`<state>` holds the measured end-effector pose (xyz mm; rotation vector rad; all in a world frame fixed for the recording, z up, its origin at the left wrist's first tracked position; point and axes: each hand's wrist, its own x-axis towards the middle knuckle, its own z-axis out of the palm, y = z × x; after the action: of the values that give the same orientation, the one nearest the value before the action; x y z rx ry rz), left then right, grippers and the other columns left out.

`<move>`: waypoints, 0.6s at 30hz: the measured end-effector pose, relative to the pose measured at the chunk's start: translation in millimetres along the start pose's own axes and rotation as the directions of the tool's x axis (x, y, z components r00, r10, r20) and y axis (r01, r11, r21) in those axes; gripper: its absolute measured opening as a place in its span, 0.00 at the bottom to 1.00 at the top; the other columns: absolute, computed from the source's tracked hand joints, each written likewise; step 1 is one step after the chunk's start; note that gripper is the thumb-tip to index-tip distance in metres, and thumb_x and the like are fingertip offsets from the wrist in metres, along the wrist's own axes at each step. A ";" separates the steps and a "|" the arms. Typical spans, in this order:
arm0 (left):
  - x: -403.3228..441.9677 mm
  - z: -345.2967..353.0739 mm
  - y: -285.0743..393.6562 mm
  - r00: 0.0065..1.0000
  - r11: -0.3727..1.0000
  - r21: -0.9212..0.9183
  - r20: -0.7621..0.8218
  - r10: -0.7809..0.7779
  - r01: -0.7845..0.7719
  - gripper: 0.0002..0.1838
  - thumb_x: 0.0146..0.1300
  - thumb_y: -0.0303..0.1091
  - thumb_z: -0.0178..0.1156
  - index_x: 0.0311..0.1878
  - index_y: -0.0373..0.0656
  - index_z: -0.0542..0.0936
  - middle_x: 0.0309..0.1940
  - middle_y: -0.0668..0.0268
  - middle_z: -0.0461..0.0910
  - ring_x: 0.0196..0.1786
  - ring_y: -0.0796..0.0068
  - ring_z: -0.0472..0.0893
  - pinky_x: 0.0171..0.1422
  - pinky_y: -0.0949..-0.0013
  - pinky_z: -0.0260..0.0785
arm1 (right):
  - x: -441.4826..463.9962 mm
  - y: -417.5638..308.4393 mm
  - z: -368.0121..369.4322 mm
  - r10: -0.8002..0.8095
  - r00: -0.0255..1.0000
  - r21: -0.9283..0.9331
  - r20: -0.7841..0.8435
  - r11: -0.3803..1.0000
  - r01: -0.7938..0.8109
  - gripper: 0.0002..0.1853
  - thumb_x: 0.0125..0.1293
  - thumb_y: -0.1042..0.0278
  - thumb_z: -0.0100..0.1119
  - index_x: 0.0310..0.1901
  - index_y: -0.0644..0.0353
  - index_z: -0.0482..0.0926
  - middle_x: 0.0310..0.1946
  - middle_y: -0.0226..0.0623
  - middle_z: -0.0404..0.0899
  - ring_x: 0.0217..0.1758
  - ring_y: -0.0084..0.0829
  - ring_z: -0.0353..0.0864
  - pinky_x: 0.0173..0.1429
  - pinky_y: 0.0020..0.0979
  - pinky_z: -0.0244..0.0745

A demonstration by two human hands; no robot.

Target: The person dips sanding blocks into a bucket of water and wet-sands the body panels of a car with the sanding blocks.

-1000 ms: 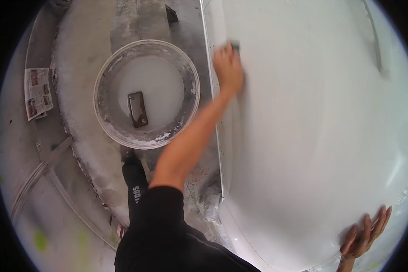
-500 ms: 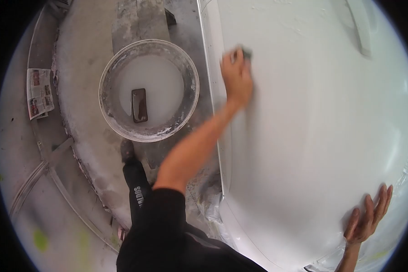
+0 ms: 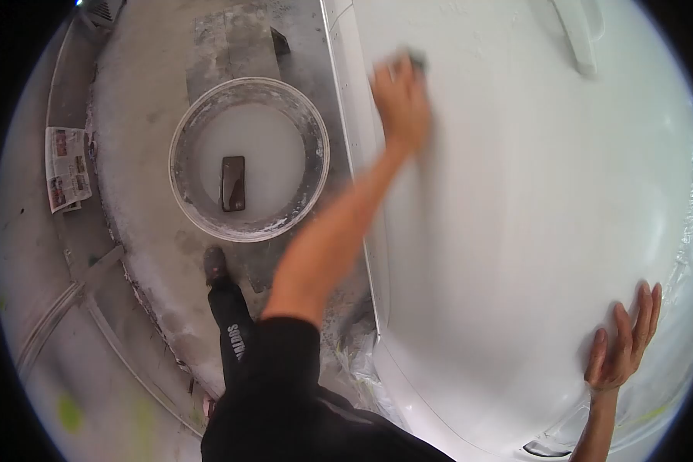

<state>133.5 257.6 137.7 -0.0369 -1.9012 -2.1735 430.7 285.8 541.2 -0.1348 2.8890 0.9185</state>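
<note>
My left hand (image 3: 403, 108) is stretched far forward over a broad white car panel (image 3: 508, 192). Its fingers are closed on a small dark sanding pad (image 3: 416, 61), pressed to the panel near its left edge; motion blurs it and the hand hides most of it. On the panel's lower right, my right hand (image 3: 622, 346) rests palm down and empty, fingers spread. Left of the panel stands a round bucket (image 3: 179, 181) of cloudy whitish liquid (image 3: 266, 146). A dark brown rectangular block (image 3: 233, 185) lies in that liquid.
Clear plastic sheeting (image 3: 354, 362) hangs by the panel's lower left corner. A raised white strip (image 3: 576, 35) juts from the panel at top right. Newspaper (image 3: 68, 168) covers part of a frame (image 3: 69, 77) at far left. My shoe (image 3: 216, 264) is below the bucket.
My left hand and the pad have moved slightly forward along the panel, away from my body. My right hand stays flat on the panel. The whole view has shifted a little.
</note>
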 end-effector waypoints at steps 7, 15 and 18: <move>-23.1 -16.1 -2.0 0.998 0.999 0.041 0.067 0.014 -0.017 0.16 0.72 0.32 0.58 0.56 0.33 0.82 0.48 0.46 0.81 0.54 0.47 0.79 0.60 0.51 0.71 | 4.0 -3.4 -0.9 -0.005 0.999 0.058 -0.052 0.998 0.008 0.24 0.67 0.72 0.54 0.65 0.57 0.78 0.75 0.57 0.68 0.81 0.64 0.59 0.83 0.61 0.56; -57.3 -21.0 35.2 0.992 0.997 0.008 0.100 0.077 -0.078 0.24 0.65 0.20 0.59 0.66 0.34 0.79 0.59 0.48 0.76 0.60 0.46 0.75 0.67 0.53 0.67 | 0.8 1.0 -0.1 -0.021 1.000 0.017 -0.021 1.000 0.021 0.25 0.67 0.69 0.56 0.66 0.54 0.78 0.76 0.54 0.67 0.82 0.63 0.58 0.83 0.60 0.56; 25.2 7.6 18.7 0.997 0.996 -0.082 0.073 -0.041 0.047 0.20 0.69 0.26 0.60 0.63 0.34 0.80 0.55 0.48 0.77 0.55 0.49 0.76 0.64 0.55 0.69 | 0.6 3.2 1.7 -0.043 0.998 0.005 -0.036 0.999 0.044 0.24 0.67 0.69 0.56 0.66 0.53 0.79 0.76 0.53 0.68 0.83 0.62 0.58 0.84 0.60 0.55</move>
<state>111.9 258.6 161.6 -0.0899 -1.8636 -2.3098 429.9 289.3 541.6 -0.2147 2.9088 0.9091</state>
